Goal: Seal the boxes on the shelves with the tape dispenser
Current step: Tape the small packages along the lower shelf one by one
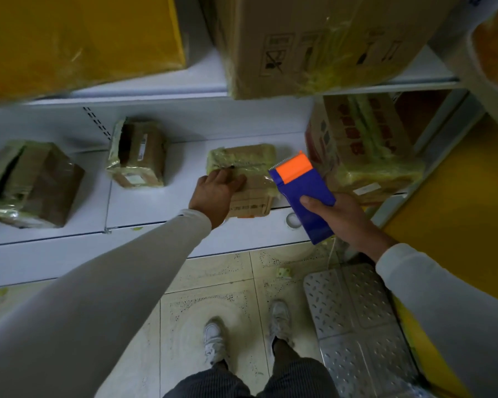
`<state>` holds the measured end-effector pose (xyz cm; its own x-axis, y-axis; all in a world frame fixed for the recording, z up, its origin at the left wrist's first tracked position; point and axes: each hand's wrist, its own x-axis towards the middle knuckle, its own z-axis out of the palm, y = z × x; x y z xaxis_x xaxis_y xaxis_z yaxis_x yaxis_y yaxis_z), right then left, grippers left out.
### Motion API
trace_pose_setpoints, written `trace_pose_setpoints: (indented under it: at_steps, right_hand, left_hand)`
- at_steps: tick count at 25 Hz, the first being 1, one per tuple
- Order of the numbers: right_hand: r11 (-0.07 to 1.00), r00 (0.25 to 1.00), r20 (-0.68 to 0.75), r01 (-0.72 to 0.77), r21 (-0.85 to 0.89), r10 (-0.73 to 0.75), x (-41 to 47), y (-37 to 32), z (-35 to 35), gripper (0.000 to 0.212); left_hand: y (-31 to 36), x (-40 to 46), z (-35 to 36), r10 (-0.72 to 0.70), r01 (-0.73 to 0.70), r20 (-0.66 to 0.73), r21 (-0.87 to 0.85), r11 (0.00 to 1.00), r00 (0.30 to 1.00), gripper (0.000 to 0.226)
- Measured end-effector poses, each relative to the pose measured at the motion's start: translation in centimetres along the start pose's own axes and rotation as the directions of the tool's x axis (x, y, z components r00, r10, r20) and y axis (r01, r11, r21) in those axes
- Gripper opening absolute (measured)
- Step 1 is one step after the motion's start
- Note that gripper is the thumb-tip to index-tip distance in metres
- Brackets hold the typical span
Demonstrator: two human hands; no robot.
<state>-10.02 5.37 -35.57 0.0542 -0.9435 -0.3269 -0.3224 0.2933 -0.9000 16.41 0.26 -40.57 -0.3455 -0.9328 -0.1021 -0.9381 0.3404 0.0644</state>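
While the left hand lies flat with relaxed fingers on the small cardboard box near the front edge of the lower white shelf, the right hand grips the blue tape dispenser by its body, the orange cutter end pointing up and away toward the box. The dispenser hovers just beside the box's right edge, so the right hand is the one placed to run tape, and the box lies to its left. The box's long axis seems to run front to back on the shelf. A larger printed carton stands close on the right, crowding the dispenser's approach. Two more taped boxes sit well apart to the left. A brown carton overhangs from the upper shelf.
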Motion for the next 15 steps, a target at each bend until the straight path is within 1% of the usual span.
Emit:
trace_pose_setpoints:
  at_steps: [2, 3, 5, 6, 7, 8, 9, 10, 11, 13, 15]
  right_hand:
    - [0.999, 0.997, 0.075, 0.02, -0.043, -0.016, 1.1, -0.3, -1.1, 0.034]
    - [0.997, 0.992, 0.122, 0.041, -0.066, -0.033, 1.7, -0.6, -1.7, 0.037]
    - [0.99, 0.976, 0.21, 0.082, -0.118, -0.056, 2.8, -1.4, -2.6, 0.039]
    - [0.985, 0.967, 0.249, 0.097, -0.141, -0.059, 3.4, -1.8, -3.0, 0.037]
    - [0.981, 0.956, 0.288, 0.107, -0.162, -0.057, 3.8, -2.2, -3.2, 0.033]
    - [0.976, 0.944, 0.326, 0.115, -0.184, -0.05, 4.3, -2.7, -3.4, 0.028]
    - [0.971, 0.93, 0.365, 0.123, -0.206, -0.04, 4.5, -3.2, -3.5, 0.022]
    - [0.965, 0.915, 0.401, 0.136, -0.224, -0.036, 4.7, -3.6, -3.5, 0.018]
    - [0.959, 0.903, 0.428, 0.148, -0.242, -0.031, 4.8, -4.0, -3.4, 0.015]
    - [0.951, 0.897, 0.441, 0.152, -0.27, -0.019, 5.0, -4.5, -3.3, 0.017]
    - [0.939, 0.9, 0.437, 0.16, -0.304, -0.012, 5.2, -4.8, -2.9, 0.022]
  left_hand:
    - [0.5, 0.2, -0.3, -0.041, 0.041, 0.011, 0.017, 0.999, 0.999, 0.063]
    - [0.8, 0.1, -0.5, -0.064, 0.064, -0.023, -0.008, 0.998, 0.998, 0.057]
    - [1.6, -0.2, -1.1, -0.112, 0.083, -0.157, -0.181, 0.98, 0.981, 0.043]
    - [2.0, -0.1, -1.6, -0.163, 0.092, -0.201, -0.324, 0.941, 0.966, 0.039]
    - [2.3, -0.1, -2.3, -0.237, 0.111, -0.187, -0.512, 0.852, 0.953, 0.037]
    - [2.7, 0.1, -3.1, -0.298, 0.147, -0.096, -0.704, 0.695, 0.95, 0.035]
    - [2.9, 0.2, -3.9, -0.308, 0.173, 0.01, -0.846, 0.505, 0.951, 0.034]
    - [3.1, 0.4, -4.5, -0.277, 0.185, 0.084, -0.914, 0.36, 0.957, 0.033]
    - [3.1, 0.7, -5.0, -0.229, 0.193, 0.132, -0.943, 0.27, 0.964, 0.033]
    - [3.1, 1.1, -5.3, -0.115, 0.242, 0.231, -0.966, 0.095, 0.966, 0.036]
    - [3.0, 1.2, -5.1, -0.072, 0.289, 0.294, -0.955, -0.073, 0.953, 0.036]
